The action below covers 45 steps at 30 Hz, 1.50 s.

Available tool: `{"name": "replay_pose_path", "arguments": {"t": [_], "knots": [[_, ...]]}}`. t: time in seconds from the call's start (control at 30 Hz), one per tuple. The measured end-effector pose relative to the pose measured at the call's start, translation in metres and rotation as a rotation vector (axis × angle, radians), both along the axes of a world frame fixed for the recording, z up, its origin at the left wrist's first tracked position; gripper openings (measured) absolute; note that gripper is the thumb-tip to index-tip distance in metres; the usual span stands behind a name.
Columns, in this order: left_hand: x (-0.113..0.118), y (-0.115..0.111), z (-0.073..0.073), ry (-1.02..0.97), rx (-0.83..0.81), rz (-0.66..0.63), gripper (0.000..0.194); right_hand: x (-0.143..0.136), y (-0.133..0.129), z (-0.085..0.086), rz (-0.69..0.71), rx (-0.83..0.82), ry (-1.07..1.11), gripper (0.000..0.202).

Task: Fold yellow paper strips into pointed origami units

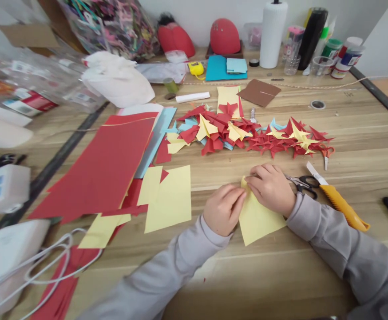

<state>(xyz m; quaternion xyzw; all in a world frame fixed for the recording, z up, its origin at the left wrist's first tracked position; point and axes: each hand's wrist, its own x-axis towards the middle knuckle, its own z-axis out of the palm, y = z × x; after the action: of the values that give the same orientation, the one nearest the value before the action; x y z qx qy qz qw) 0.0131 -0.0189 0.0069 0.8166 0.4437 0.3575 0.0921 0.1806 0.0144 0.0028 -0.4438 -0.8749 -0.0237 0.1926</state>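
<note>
The person's two hands met over a yellow sheet (260, 224) that lay on the table (214, 275), closer to the near edge than to the far one and a little right of the middle. The left hand (225, 209) pinched the sheet's upper corner between thumb and forefinger, its other fingers curled in close together. The right hand (272, 189) gripped the same folded end, thumb and forefinger squeezing the paper from the other side, the remaining fingers bent and near one another. The lower part of the sheet lay spread toward the near edge, one corner pointing that way.

Just beside the right wrist, on the side of the table's right edge, lay black-handled scissors (300, 184) and a cutter with a yellow handle (345, 209). Beyond them, toward the far edge, were small orange-handled scissors (327, 151).

Farther from the near edge than the hands, a heap of folded paper pieces (214, 129), mostly red with some yellow and blue, adjoined a cluster of paper stars (287, 138). Toward the left edge lay loose yellow papers (176, 200) and a stack of large red sheets (100, 169), with blue sheets (152, 149) showing from under it.
</note>
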Motion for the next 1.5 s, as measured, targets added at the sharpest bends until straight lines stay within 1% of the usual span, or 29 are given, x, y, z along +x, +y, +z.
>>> {"name": "replay_pose_path", "arguments": {"t": [0.07, 0.13, 0.2, 0.4, 0.53, 0.67, 0.83, 1.13, 1.3, 1.4, 1.5], "knots": [[-0.002, 0.002, 0.0, -0.044, -0.048, 0.05, 0.019, -0.001, -0.001, 0.0, -0.009, 0.001, -0.005, 0.017], [-0.003, 0.003, 0.001, -0.001, -0.068, 0.088, 0.021, -0.002, -0.001, 0.0, -0.02, -0.001, -0.003, 0.017], [-0.003, 0.002, 0.003, 0.063, -0.065, 0.096, 0.024, -0.002, -0.001, -0.001, -0.021, -0.004, 0.007, 0.018], [0.005, -0.012, 0.002, 0.146, 0.02, -0.031, 0.036, 0.0, 0.0, -0.005, 0.02, -0.006, 0.039, 0.016], [0.01, -0.016, -0.003, 0.236, 0.077, -0.085, 0.04, 0.0, 0.0, -0.004, 0.004, -0.014, 0.047, 0.017], [0.009, -0.015, -0.005, 0.268, 0.082, -0.13, 0.04, 0.0, 0.001, -0.003, -0.009, -0.033, 0.083, 0.018], [0.006, -0.015, -0.005, 0.251, 0.05, -0.173, 0.039, 0.001, 0.002, -0.002, -0.027, -0.056, 0.094, 0.019], [0.008, -0.013, -0.007, 0.237, 0.055, -0.104, 0.031, 0.001, 0.001, -0.001, -0.027, -0.075, 0.009, 0.023], [0.008, -0.012, -0.009, 0.263, 0.049, -0.108, 0.029, -0.001, 0.0, 0.001, -0.041, -0.078, -0.033, 0.024], [0.008, -0.011, -0.009, 0.265, 0.035, -0.109, 0.028, 0.0, 0.0, 0.001, -0.039, -0.079, -0.025, 0.025], [0.007, -0.011, -0.008, 0.266, 0.054, -0.11, 0.028, 0.001, 0.001, -0.001, -0.02, -0.062, -0.01, 0.026]]}}
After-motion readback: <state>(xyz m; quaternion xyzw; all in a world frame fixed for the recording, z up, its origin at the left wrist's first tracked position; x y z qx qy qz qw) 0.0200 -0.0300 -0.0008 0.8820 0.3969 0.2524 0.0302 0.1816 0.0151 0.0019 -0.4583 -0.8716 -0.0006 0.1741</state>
